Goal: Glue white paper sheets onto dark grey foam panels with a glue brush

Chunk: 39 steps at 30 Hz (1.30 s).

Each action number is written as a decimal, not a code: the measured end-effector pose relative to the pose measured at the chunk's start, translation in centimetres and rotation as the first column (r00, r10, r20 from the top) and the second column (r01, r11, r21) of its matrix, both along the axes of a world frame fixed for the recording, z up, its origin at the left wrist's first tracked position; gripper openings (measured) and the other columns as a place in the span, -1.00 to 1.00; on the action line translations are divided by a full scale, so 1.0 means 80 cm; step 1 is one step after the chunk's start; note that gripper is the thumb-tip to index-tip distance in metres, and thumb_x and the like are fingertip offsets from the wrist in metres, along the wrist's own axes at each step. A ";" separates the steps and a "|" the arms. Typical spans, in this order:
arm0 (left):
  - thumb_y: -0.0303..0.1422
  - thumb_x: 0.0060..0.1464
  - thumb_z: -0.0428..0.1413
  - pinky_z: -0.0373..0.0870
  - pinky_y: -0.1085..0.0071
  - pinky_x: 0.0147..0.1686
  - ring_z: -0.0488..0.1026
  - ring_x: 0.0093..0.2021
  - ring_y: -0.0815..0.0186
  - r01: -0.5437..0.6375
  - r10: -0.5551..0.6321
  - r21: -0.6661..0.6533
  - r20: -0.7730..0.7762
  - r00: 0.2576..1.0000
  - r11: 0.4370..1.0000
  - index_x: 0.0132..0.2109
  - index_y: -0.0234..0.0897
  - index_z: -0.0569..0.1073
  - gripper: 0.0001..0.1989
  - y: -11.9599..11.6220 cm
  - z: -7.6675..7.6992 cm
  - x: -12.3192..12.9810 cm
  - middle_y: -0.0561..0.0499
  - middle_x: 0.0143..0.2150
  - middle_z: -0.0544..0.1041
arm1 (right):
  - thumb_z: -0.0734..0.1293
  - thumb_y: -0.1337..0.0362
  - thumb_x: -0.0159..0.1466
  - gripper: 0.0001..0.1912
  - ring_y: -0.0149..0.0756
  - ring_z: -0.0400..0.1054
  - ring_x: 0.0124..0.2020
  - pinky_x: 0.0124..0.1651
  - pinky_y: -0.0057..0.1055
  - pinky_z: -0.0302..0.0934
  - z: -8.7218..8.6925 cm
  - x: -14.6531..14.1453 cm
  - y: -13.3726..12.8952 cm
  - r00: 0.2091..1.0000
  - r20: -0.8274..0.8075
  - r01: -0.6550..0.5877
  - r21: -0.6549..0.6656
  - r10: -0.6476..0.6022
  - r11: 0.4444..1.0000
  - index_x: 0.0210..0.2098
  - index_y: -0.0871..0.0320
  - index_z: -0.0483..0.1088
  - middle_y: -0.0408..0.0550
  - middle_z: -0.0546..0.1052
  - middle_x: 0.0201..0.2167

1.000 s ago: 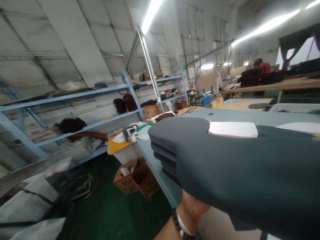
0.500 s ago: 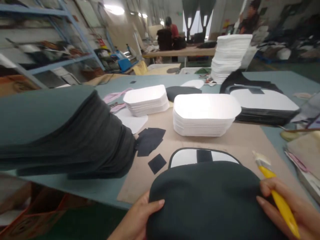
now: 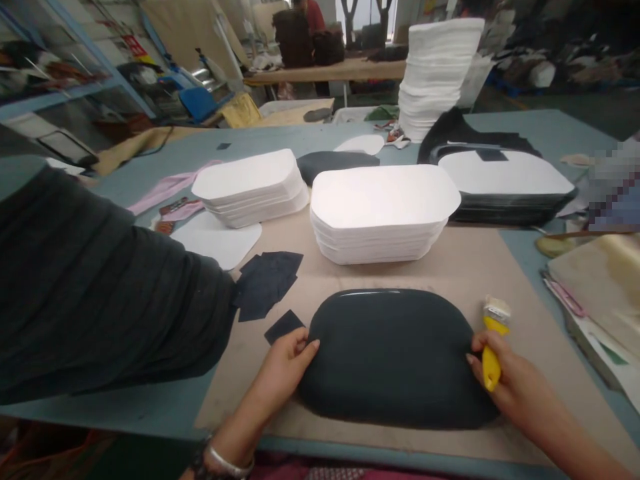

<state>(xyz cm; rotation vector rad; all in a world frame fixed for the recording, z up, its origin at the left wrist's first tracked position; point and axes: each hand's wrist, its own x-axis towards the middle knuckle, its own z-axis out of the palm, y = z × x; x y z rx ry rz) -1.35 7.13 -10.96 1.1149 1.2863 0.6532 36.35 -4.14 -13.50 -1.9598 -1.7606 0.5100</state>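
Observation:
A dark green-black panel (image 3: pixel 395 360) with rounded corners lies before me over the brown board (image 3: pixel 350 277). My left hand (image 3: pixel 286 363) pinches its left edge between thumb and fingers. At the opposite edge, my right hand (image 3: pixel 510 373) is closed on the panel's rim and also holds a yellow-handled paintbrush (image 3: pixel 492 367), bristles pointing away from me. The panel covers whatever lies beneath it. Just beyond my left hand is a small dark square piece (image 3: pixel 284 325), near a loose pile of similar pieces (image 3: pixel 267 283).
A tall stack of dark sheets (image 3: pixel 110 287) rises at the left. Two stacks of white rounded pieces, one central (image 3: pixel 383 207) and one farther left (image 3: pixel 250 180), stand behind the panel. White-topped dark panels (image 3: pixel 510 177) are piled at right. Papers (image 3: pixel 595 293) lie at the right edge.
The dark panel has gone down and away from me, flat over the white-faced dark-rimmed piece, which is now hidden. Both hands moved with it, still holding its edges. The view has tilted down.

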 end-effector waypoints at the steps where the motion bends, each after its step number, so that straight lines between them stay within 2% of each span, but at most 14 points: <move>1: -0.09 -0.03 0.26 0.27 0.51 -0.51 0.36 -0.52 0.38 0.011 -0.010 0.028 -0.059 0.998 1.000 -0.41 -0.26 0.36 -0.65 -0.001 -0.007 -0.001 0.12 -0.55 0.43 | 0.17 0.09 0.42 -0.84 -0.27 0.43 -0.49 -0.41 -0.42 0.26 -0.006 0.000 0.000 1.000 0.005 0.000 -0.022 0.000 1.000 -0.12 0.02 0.17 -0.15 0.47 -0.43; 4: -0.09 0.06 0.16 0.11 0.53 -0.54 0.21 -0.57 0.43 0.050 -0.012 0.139 -0.265 0.964 0.989 -0.45 -0.21 0.25 -0.64 -0.004 -0.017 -0.005 0.19 -0.60 0.25 | 0.17 0.10 0.41 -0.83 -0.25 0.44 -0.48 -0.39 -0.40 0.25 -0.010 0.001 -0.002 0.998 0.052 0.036 -0.022 -0.035 0.999 -0.10 0.02 0.17 -0.14 0.48 -0.42; 7: -0.07 0.10 0.11 0.06 0.52 -0.53 0.17 -0.55 0.41 0.110 -0.009 0.213 -0.425 0.905 0.971 -0.46 -0.20 0.19 -0.63 -0.001 -0.018 -0.007 0.19 -0.59 0.18 | 0.18 0.11 0.40 -0.84 -0.22 0.44 -0.49 -0.40 -0.39 0.23 -0.006 0.003 -0.001 0.992 0.112 0.060 -0.035 -0.056 0.998 -0.11 0.02 0.18 -0.13 0.47 -0.43; 15: -0.05 0.15 0.05 0.10 0.48 -0.50 0.24 -0.54 0.37 0.185 -0.040 0.217 -0.540 0.841 0.958 -0.44 -0.19 0.22 -0.64 0.007 -0.025 -0.006 0.16 -0.58 0.25 | 0.14 0.10 0.40 -0.84 -0.17 0.49 -0.44 -0.38 -0.37 0.23 -0.007 -0.002 -0.005 0.987 0.153 0.068 -0.065 -0.058 0.996 -0.12 0.02 0.17 -0.08 0.52 -0.37; 20: 0.03 0.18 0.04 0.11 0.47 -0.51 0.33 -0.54 0.32 0.200 -0.004 0.244 -0.625 0.781 0.949 -0.37 -0.19 0.33 -0.62 0.009 -0.015 -0.011 0.13 -0.57 0.36 | 0.16 0.04 0.39 -0.80 -0.12 0.48 -0.45 -0.41 -0.35 0.19 -0.003 0.001 -0.004 0.973 0.220 0.086 -0.076 -0.068 0.993 -0.11 0.01 0.19 -0.09 0.52 -0.39; 23: 0.02 0.17 0.06 0.16 0.45 -0.50 0.39 -0.52 0.29 0.194 0.004 0.260 -0.606 0.796 0.946 -0.29 -0.18 0.38 -0.65 0.011 -0.009 -0.015 0.12 -0.54 0.41 | 0.16 0.09 0.39 -0.84 -0.13 0.48 -0.45 -0.41 -0.35 0.18 0.001 0.004 -0.002 0.977 0.205 0.069 -0.083 -0.051 0.994 -0.11 0.01 0.19 -0.09 0.52 -0.39; 27: -0.12 0.10 0.13 0.23 0.43 -0.46 0.42 -0.48 0.28 0.172 0.010 0.289 -0.536 0.844 0.942 -0.20 -0.20 0.40 -0.75 0.014 -0.011 -0.015 0.10 -0.46 0.46 | 0.14 0.19 0.37 -0.88 -0.15 0.50 -0.43 -0.38 -0.35 0.20 0.001 0.005 -0.002 0.990 0.142 0.036 -0.085 -0.024 0.996 -0.11 0.02 0.19 -0.09 0.53 -0.40; 31: -0.20 0.11 0.11 0.25 0.40 -0.40 0.42 -0.44 0.27 0.225 0.005 0.312 -0.594 0.805 0.923 -0.17 -0.20 0.38 -0.79 0.016 -0.014 -0.011 0.11 -0.45 0.45 | 0.13 0.21 0.37 -0.86 -0.12 0.50 -0.43 -0.39 -0.33 0.19 -0.002 0.002 -0.003 0.980 0.198 0.047 -0.068 -0.033 0.997 -0.09 0.03 0.21 -0.08 0.54 -0.39; 34: -0.19 0.13 0.10 0.29 0.37 -0.37 0.42 -0.42 0.26 0.261 0.028 0.346 -0.649 0.761 0.901 -0.16 -0.20 0.38 -0.80 0.013 -0.013 -0.010 0.09 -0.42 0.44 | 0.13 0.14 0.39 -0.84 -0.07 0.48 -0.45 -0.41 -0.30 0.18 -0.001 0.001 -0.005 0.953 0.296 0.084 -0.044 -0.067 0.996 -0.12 0.04 0.24 -0.04 0.53 -0.40; 36: -0.17 0.15 0.09 0.38 0.32 -0.28 0.47 -0.31 0.22 0.233 0.098 0.418 -0.634 0.767 0.878 -0.11 -0.21 0.41 -0.76 0.009 -0.012 -0.009 -0.01 -0.27 0.49 | 0.15 0.05 0.38 -0.78 -0.02 0.48 -0.43 -0.39 -0.25 0.22 0.001 0.001 -0.006 0.940 0.323 0.114 0.001 -0.109 0.993 -0.15 0.04 0.24 0.00 0.53 -0.37; 39: -0.11 0.16 0.08 0.47 0.20 -0.06 0.51 -0.02 0.12 0.072 0.174 0.462 -0.469 0.866 0.884 0.01 -0.26 0.41 -0.62 0.005 -0.012 -0.008 -0.18 0.02 0.49 | 0.20 -0.03 0.37 -0.72 0.03 0.53 -0.22 -0.20 -0.15 0.35 0.002 -0.002 -0.009 0.967 0.193 0.148 0.106 -0.167 0.983 -0.14 0.04 0.22 0.11 0.57 -0.18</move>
